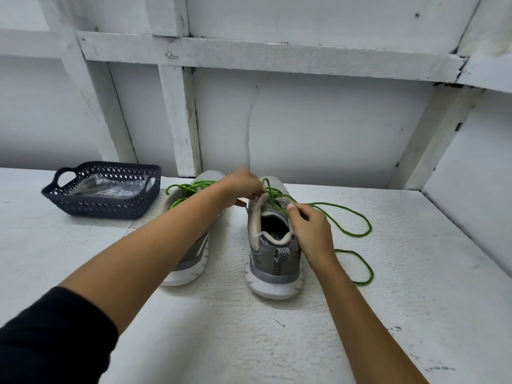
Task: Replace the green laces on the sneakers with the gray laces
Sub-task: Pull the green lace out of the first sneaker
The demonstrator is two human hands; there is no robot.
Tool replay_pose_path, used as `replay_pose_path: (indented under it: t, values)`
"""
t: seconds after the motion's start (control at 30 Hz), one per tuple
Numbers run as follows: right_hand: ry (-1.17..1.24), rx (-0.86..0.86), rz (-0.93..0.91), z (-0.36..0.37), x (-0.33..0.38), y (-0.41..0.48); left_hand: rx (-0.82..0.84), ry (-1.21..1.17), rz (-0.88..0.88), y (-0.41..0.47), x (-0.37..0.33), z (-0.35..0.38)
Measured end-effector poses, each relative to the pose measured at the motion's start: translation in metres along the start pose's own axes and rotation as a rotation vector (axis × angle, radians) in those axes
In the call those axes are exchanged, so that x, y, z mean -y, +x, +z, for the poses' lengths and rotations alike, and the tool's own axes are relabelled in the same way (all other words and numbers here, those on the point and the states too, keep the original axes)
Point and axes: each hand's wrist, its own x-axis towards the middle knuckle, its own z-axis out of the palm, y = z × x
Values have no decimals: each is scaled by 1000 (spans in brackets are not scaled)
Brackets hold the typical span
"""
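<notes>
Two grey sneakers stand heel-toward-me on the white table. The right sneaker (273,253) has a loosened green lace (357,231) that trails in loops over the table to its right. My left hand (243,185) reaches over the shoe's tongue and pinches the lace near the upper eyelets. My right hand (310,231) sits at the shoe's right collar and pinches the same lace between thumb and fingers. The left sneaker (194,261), partly hidden by my left forearm, still carries its green lace (182,189). Gray laces in clear wrapping (106,188) lie in the basket.
A dark blue perforated basket (105,205) with handles stands at the back left of the table. A white panelled wall closes the back and right sides. The table's textured surface (249,328) stretches toward me.
</notes>
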Motion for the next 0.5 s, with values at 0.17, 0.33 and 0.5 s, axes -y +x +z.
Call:
replay_pose_path:
  t: [0.17,0.33,0.5]
  values:
    - [0,-10,-3,0,0,0,-77,-368,-128,11,-13,-11]
    - [3,-3,1,0,0,-1,-148,98,47,14,-19,-21]
    - [2,-8,9,1,1,0,50,571,235,12,-11,-28]
